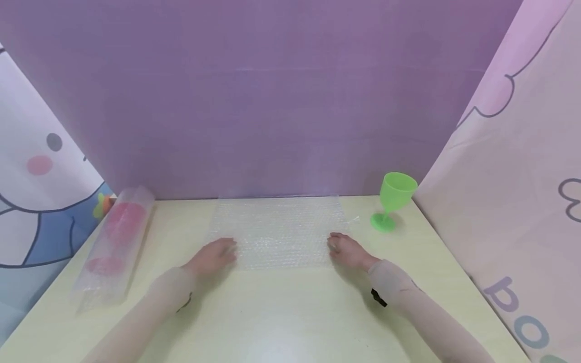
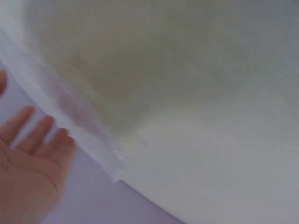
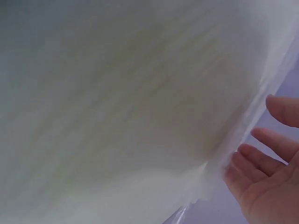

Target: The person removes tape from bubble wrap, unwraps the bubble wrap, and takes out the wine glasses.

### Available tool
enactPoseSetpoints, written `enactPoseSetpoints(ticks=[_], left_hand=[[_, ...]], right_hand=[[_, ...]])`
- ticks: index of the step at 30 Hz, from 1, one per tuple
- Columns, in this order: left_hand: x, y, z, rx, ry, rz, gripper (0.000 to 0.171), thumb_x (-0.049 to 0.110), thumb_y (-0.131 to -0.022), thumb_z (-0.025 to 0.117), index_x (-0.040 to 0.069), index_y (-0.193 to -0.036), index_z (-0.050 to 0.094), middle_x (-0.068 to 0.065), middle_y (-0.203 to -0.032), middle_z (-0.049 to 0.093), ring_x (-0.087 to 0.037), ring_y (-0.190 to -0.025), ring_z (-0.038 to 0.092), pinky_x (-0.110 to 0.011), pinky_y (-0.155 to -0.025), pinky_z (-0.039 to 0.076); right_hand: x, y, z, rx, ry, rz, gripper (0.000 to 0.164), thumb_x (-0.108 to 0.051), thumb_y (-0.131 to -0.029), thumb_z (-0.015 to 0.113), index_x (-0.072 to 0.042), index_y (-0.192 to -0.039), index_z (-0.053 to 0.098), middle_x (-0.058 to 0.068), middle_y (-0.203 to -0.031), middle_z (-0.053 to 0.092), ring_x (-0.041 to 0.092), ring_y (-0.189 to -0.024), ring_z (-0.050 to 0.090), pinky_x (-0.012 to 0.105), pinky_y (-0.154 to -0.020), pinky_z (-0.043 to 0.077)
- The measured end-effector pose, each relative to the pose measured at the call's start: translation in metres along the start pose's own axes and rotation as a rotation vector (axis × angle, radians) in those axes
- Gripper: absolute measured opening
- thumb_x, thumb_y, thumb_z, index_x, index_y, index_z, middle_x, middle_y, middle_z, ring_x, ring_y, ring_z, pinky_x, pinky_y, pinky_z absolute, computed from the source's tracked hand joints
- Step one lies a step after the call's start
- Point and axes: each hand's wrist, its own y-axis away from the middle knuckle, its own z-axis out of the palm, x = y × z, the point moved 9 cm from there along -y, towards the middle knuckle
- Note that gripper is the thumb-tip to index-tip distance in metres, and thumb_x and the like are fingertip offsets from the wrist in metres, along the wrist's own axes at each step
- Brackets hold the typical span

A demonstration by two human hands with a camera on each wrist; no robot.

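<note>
A clear sheet of bubble wrap (image 1: pixel 281 232) lies flat in the middle of the table, its far edge reaching the back. My left hand (image 1: pixel 212 257) is at the sheet's left edge with fingers loosely extended, holding nothing. On the opposite side, my right hand (image 1: pixel 348 251) is at the right edge, fingers slightly bent and apart. Both wrist views show spread fingers close by the sheet's edge, with the left hand (image 2: pixel 35 163) and right hand (image 3: pixel 266 172) seen palm on. A green plastic goblet (image 1: pixel 396 194) stands upright beyond my right hand.
At the table's left side lies a bubble-wrapped bundle (image 1: pixel 113 242) with a pink object showing through. A purple backdrop (image 1: pixel 281 101) rises behind the table (image 1: pixel 272 322). Printed cloth panels (image 1: pixel 513 176) flank it on both sides.
</note>
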Motion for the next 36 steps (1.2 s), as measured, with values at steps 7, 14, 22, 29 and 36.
enactPoseSetpoints(ticks=[7,14,22,29,36], left_hand=[[0.015,0.032,-0.013,0.078,0.084,-0.036,0.042,0.025,-0.093,0.051,-0.001,-0.125,0.051,-0.024,-0.129,0.050,-0.043,-0.119,0.045,-0.055,-0.099,0.038],[0.016,0.062,-0.019,0.109,0.101,-0.019,0.042,0.028,-0.091,0.055,0.001,-0.124,0.053,-0.021,-0.127,0.054,-0.041,-0.112,0.052,-0.054,-0.093,0.044],[0.018,0.098,-0.052,0.185,0.062,-0.003,0.043,0.027,-0.091,0.056,0.002,-0.126,0.052,-0.020,-0.125,0.056,-0.040,-0.111,0.053,-0.055,-0.091,0.045],[-0.013,0.112,-0.102,0.224,0.054,-0.026,0.044,0.025,-0.097,0.045,0.000,-0.133,0.043,-0.029,-0.129,0.048,-0.049,-0.113,0.047,-0.063,-0.089,0.040],[-0.066,0.116,-0.156,0.290,0.028,-0.132,0.051,0.028,-0.097,0.043,-0.006,-0.134,0.038,-0.035,-0.129,0.041,-0.049,-0.111,0.039,-0.058,-0.082,0.040]], right_hand=[[-0.019,0.010,-0.014,0.133,-0.136,0.009,0.040,-0.011,-0.087,0.059,0.005,-0.123,0.052,0.022,-0.131,0.049,0.038,-0.121,0.046,0.050,-0.103,0.037],[-0.022,0.021,-0.009,0.214,-0.624,0.166,0.033,-0.006,-0.088,0.057,0.005,-0.119,0.056,0.020,-0.119,0.059,0.031,-0.109,0.057,0.039,-0.094,0.049],[-0.021,0.040,0.003,0.203,-0.835,0.261,0.032,-0.006,-0.088,0.056,0.004,-0.119,0.056,0.019,-0.117,0.060,0.027,-0.107,0.059,0.035,-0.093,0.049],[-0.033,0.050,0.006,0.151,-0.821,0.190,0.030,-0.006,-0.088,0.056,0.006,-0.116,0.057,0.021,-0.117,0.060,0.031,-0.108,0.058,0.032,-0.092,0.050],[-0.043,0.057,0.009,0.085,-0.816,0.134,0.032,-0.008,-0.088,0.056,0.007,-0.116,0.056,0.024,-0.118,0.058,0.032,-0.108,0.057,0.030,-0.091,0.050]])
